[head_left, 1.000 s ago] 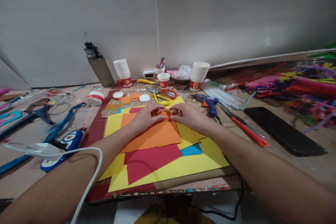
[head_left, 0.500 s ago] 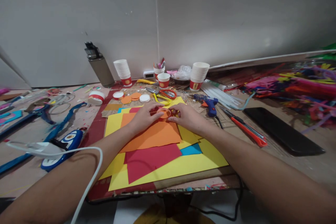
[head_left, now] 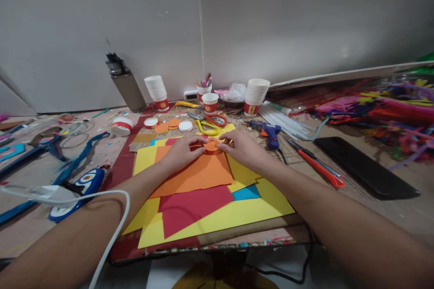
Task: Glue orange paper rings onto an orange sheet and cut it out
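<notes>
A small round orange-topped piece with a red side (head_left: 212, 146) rests on the orange sheet (head_left: 198, 172). My left hand (head_left: 186, 151) grips its left edge between thumb and fingers. On the other side, my right hand (head_left: 236, 146) has its fingertips pressed to the right edge. Beneath lie a crimson sheet (head_left: 196, 210), yellow sheets (head_left: 267, 207) and a bit of blue paper (head_left: 247, 193). Just behind the hands are orange discs (head_left: 161, 128), a white disc (head_left: 185, 126) and scissors with red handles (head_left: 217, 120).
Stacked paper cups (head_left: 257, 97) and a grey bottle (head_left: 129, 88) stand near the wall. Rightward lie a blue glue gun (head_left: 272, 135), a red cutter (head_left: 320, 167), a black phone (head_left: 364, 167) and colourful pipe cleaners (head_left: 383, 108). A white cable (head_left: 126, 214) crosses my left forearm.
The round piece looks flatter, with its orange top facing up more, and my fingers have shifted around its edges. The view has moved slightly.
</notes>
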Demonstrator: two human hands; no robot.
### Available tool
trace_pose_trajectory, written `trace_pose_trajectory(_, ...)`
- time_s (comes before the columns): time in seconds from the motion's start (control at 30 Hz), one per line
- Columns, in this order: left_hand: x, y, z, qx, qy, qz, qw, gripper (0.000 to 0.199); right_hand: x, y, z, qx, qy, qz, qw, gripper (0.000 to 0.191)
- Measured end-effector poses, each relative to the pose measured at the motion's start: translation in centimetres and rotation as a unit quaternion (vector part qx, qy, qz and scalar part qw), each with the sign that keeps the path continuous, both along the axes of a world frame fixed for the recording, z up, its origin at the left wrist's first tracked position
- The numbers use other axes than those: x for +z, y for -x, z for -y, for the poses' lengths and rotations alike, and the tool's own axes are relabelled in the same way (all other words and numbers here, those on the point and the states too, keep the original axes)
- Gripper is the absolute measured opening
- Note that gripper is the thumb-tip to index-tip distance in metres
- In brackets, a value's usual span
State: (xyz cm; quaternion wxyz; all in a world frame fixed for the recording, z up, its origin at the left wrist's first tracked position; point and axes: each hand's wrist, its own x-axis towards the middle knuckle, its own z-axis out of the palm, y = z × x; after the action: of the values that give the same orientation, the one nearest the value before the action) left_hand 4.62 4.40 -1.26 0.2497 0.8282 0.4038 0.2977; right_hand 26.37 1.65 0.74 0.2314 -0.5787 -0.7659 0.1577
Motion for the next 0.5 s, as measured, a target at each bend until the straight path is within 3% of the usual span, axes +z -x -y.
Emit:
trace_pose_trajectory(0.33,-0.29,0.07,-0.01,-0.018,-0.058,-0.003,0.998,0.009,0.17,0.21,0.19,0.015,0.019,0.021,0.999,0.031)
trace_pose_trajectory(0.5,-0.28,0.00,0.00,-0.031,-0.014,0.010,0.999,0.008,0.08,0.00,0.23,0.041,-0.003,0.053,0.998,0.038)
